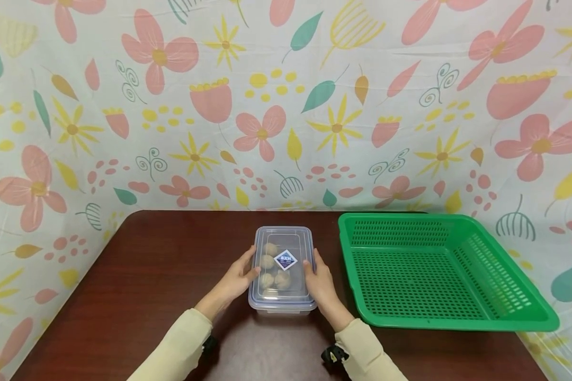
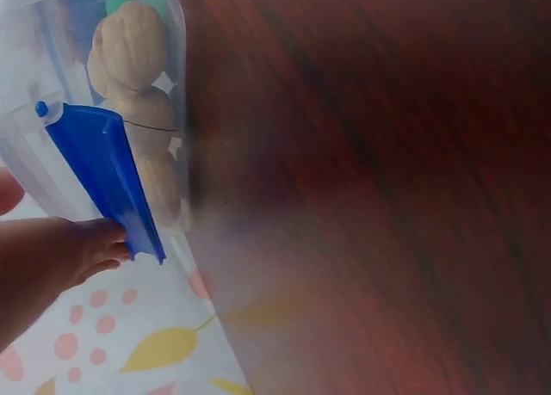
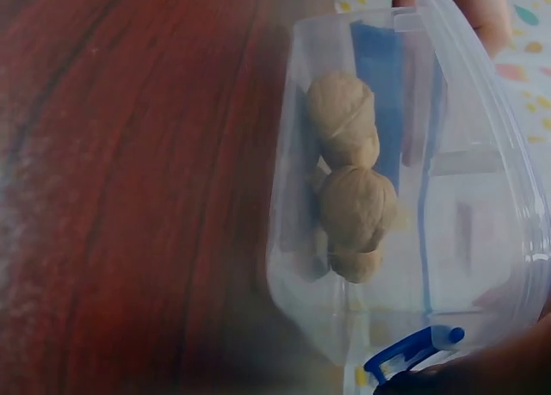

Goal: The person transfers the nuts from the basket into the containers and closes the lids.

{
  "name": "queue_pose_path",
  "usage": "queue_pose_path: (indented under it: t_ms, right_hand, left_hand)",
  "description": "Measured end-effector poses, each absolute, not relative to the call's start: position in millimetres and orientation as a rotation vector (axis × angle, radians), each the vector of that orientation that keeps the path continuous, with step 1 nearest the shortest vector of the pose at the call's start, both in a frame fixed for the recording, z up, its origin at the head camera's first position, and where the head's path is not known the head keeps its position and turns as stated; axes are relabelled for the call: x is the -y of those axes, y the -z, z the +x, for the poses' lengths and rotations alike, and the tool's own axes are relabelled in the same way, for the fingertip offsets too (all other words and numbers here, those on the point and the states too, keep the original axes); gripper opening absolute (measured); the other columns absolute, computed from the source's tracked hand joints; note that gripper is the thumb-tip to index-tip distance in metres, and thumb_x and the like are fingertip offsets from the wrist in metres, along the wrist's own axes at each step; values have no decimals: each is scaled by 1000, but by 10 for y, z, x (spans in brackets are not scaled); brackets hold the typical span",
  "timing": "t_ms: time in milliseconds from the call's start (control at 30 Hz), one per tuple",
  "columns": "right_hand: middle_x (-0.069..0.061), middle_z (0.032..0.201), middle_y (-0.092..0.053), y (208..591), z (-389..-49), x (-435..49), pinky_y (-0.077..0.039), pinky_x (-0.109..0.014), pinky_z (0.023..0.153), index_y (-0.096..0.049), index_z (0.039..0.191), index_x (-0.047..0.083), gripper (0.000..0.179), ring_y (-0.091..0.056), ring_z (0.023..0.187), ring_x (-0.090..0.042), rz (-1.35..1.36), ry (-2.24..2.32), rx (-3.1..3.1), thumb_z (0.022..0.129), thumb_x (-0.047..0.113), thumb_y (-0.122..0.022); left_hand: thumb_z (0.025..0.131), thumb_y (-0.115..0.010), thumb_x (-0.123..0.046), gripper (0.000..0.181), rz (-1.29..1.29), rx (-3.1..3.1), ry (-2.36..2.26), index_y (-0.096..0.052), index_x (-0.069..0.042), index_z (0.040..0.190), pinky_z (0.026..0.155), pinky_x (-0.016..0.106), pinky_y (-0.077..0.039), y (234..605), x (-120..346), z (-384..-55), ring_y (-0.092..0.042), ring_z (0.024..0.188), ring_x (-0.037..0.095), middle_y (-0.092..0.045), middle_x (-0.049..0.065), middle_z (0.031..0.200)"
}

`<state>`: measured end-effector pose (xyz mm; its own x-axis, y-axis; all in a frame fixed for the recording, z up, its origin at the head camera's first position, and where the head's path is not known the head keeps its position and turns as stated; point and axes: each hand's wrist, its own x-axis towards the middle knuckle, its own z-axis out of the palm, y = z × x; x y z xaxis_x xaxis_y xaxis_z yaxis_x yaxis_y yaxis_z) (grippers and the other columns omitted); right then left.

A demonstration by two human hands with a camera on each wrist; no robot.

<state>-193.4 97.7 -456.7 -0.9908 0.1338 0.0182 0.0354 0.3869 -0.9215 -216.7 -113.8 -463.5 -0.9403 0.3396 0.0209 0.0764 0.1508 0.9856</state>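
A clear plastic food container [image 1: 284,306] stands on the table, its lid [image 1: 293,238] on top with a blue diamond label. Several walnuts [image 1: 282,279] show through it, mostly on the left side. My left hand [image 1: 234,278] holds its left side, thumb on the lid's edge. The left wrist view shows a blue latch [image 2: 102,158] angled outward, with fingertips at its lower end. On the opposite side my right hand [image 1: 321,283] holds the container, thumb over the lid. Near that hand, another blue latch [image 3: 415,354] sticks out from the container's side.
A green plastic basket [image 1: 457,324] with perforated walls stands right of the container, close to my right hand. The dark wooden table [image 1: 162,264] runs back to a flower-patterned cloth [image 1: 286,159] hanging behind it.
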Motion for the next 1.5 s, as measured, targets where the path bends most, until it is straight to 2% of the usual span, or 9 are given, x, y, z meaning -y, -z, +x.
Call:
queue_pose_path:
  t_ms: [200, 267, 400, 500, 633, 900, 1133, 1333, 1500]
  right_hand:
    - [-36, 147, -28, 4549, -1937, -1045, -25, -56, 112, -23, 145, -15, 59, -28, 136, -47, -184, -1796, 2598, 101, 18, -46]
    - [-38, 146, -27, 4539, -1938, -1076, -26, -57, 112, -22, 143, -17, 62, -27, 136, -48, -235, -1846, 2620, 102, 22, -46]
    - [-41, 144, -26, 4522, -1927, -1115, -27, -57, 111, -19, 142, -20, 67, -26, 135, -50, -314, -1864, 2634, 102, 26, -46]
    - [-43, 143, -23, 4511, -1915, -1116, -25, -58, 111, -17, 141, -22, 69, -25, 135, -51, -321, -1812, 2619, 101, 24, -49]
    - [-44, 140, -27, 4514, -1915, -1104, -27, -59, 110, -21, 140, -22, 68, -30, 131, -53, -308, -1636, 2631, 98, 21, -54]
    - [-39, 123, -47, 4477, -1930, -1102, -41, -57, 99, -40, 130, -21, 52, -50, 114, -50, -173, -1367, 2630, 94, 12, -59]
    - [-45, 125, -46, 4427, -1939, -1073, -43, -59, 98, -32, 131, -28, 52, -49, 116, -53, -94, -1272, 2728, 96, 7, -51]
    - [-41, 120, -53, 4442, -1971, -1020, -47, -59, 89, -39, 130, -24, 48, -56, 106, -53, -153, -1193, 2707, 95, 6, -52]
    - [-42, 122, -51, 4455, -1985, -1018, -45, -58, 94, -38, 131, -25, 48, -53, 111, -52, -146, -1213, 2702, 95, 4, -51]
  left_hand:
    - [97, -53, -3, 68, 231, -2314, -1800, -11, 14, 147, 110, 54, -28, 4603, 1113, -2106, -25, 137, 47, -22, 39, 147]
    - [97, -54, -8, 70, 144, -2339, -1747, -10, 15, 146, 107, 55, -34, 4589, 1096, -2087, -34, 132, 48, -29, 41, 142]
    - [96, -58, -13, 73, 50, -2402, -1686, -11, 18, 144, 98, 50, -46, 4575, 1061, -2069, -53, 117, 43, -46, 38, 131]
    - [93, -62, -12, 75, 46, -2511, -1647, -16, 19, 143, 94, 48, -49, 4567, 1049, -2078, -59, 107, 39, -54, 32, 121]
    - [89, -67, -11, 72, 56, -2629, -1597, -25, 20, 139, 89, 46, -51, 4544, 1039, -2077, -60, 99, 33, -55, 25, 111]
    - [86, -70, -10, 48, 122, -2745, -1560, -53, 18, 121, 78, 39, -53, 4525, 985, -2078, -57, 85, 26, -54, 18, 96]
    - [82, -71, -9, 43, 85, -2803, -1524, -59, 16, 114, 77, 40, -54, 4472, 941, -2100, -60, 86, 28, -55, 17, 94]
    - [80, -70, -10, 30, 127, -2922, -1379, -65, 11, 102, 71, 41, -51, 4418, 889, -2123, -54, 79, 28, -54, 18, 88]
    - [82, -69, -13, 35, 147, -2942, -1279, -64, 12, 106, 72, 44, -50, 4410, 886, -2136, -54, 80, 29, -52, 17, 89]
